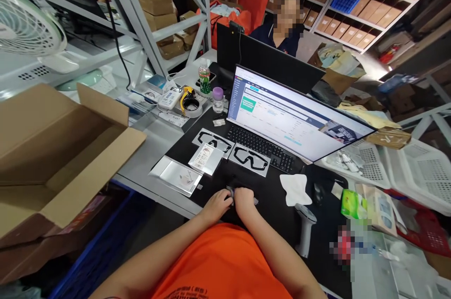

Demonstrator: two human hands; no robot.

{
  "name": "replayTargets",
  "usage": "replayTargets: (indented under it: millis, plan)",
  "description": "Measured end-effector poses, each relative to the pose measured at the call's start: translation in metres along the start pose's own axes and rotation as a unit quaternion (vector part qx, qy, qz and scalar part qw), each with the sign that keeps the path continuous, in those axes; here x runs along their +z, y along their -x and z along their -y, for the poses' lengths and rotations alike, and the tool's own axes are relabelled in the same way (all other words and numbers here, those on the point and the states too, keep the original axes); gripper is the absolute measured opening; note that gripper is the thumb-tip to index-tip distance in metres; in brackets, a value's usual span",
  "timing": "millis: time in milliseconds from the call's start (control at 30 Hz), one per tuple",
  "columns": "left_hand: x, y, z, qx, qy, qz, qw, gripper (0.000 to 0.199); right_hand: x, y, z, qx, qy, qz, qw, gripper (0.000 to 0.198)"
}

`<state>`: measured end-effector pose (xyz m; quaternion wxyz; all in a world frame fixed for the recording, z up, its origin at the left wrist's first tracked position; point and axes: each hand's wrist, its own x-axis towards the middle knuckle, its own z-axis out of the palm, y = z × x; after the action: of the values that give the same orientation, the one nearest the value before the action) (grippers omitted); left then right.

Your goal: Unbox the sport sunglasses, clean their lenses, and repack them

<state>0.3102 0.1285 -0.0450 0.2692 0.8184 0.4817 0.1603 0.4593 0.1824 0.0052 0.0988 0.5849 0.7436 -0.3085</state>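
Observation:
Close to the desk's front edge, my left hand and my right hand are side by side with fingers curled. Between them is a small, shiny greyish piece that looks like crinkled plastic, mostly hidden by the fingers. Both hands are closed on it. Just beyond lie two flat packs printed with black goggle shapes, one by the keyboard and another to its left. A white-labelled silver packet overlaps the left one. A clear plastic sleeve lies further left.
Right of my hands are a white cloth-like piece, a barcode scanner and a mouse. A lit monitor stands behind the keyboard. An open cardboard box is at left. A person sits beyond the monitors.

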Motion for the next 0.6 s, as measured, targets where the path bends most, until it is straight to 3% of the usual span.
replayTargets:
  millis: [233, 467, 600]
  plan:
    - [-0.011, -0.010, 0.003, 0.056, -0.029, 0.054, 0.997, 0.029, -0.013, 0.007, -0.039, -0.098, -0.066, -0.008, 0.993, 0.034]
    - [-0.015, -0.021, 0.005, 0.021, -0.057, 0.055, 0.997, 0.033, 0.003, 0.074, -0.060, -0.138, -0.098, -0.116, 0.979, 0.066]
    - [-0.008, -0.024, 0.003, -0.018, -0.070, 0.022, 0.997, 0.033, 0.023, 0.107, -0.089, -0.117, -0.086, -0.171, 0.975, 0.057]
